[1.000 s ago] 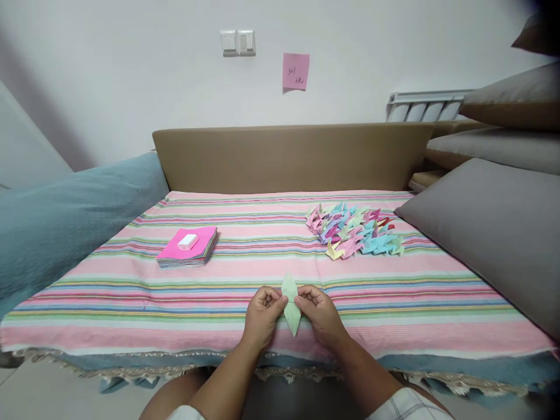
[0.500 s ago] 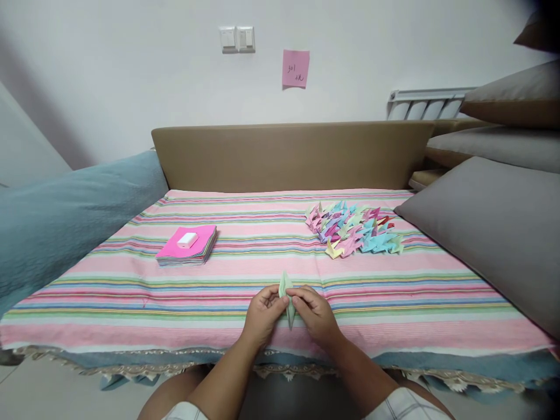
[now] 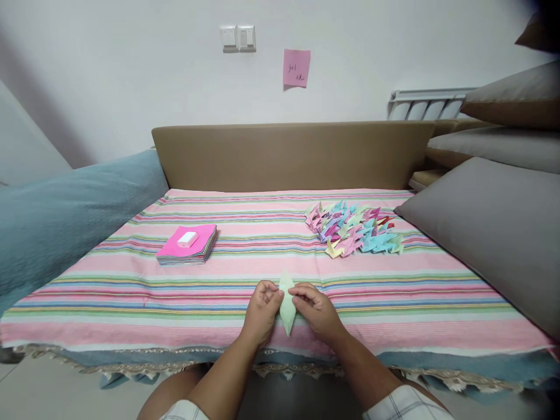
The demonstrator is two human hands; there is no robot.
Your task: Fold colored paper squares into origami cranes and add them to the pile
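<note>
A pale green folded sheet of origami paper (image 3: 287, 309), shaped like a long narrow diamond, is held upright between my hands near the front of the striped cloth. My left hand (image 3: 262, 308) pinches its left edge between thumb and fingers. On the opposite edge, my right hand (image 3: 315, 307) grips with thumb and forefinger. The broad face of the paper is turned toward me, with one point downward. Beyond my right hand lies a heap of folded paper cranes (image 3: 350, 230) in pink, blue, yellow, green and purple.
A stack of coloured square paper (image 3: 205, 245), topped by a small white block (image 3: 188, 239), sits at the left on the striped cloth (image 3: 245, 216). Grey cushions (image 3: 485, 227) border the right, a blue-covered armrest (image 3: 87, 204) the left, and a brown backrest (image 3: 289, 157) the rear.
The green paper has turned from a narrow, edge-on view to show its wide flat face. My hands have shifted slightly apart around it.
</note>
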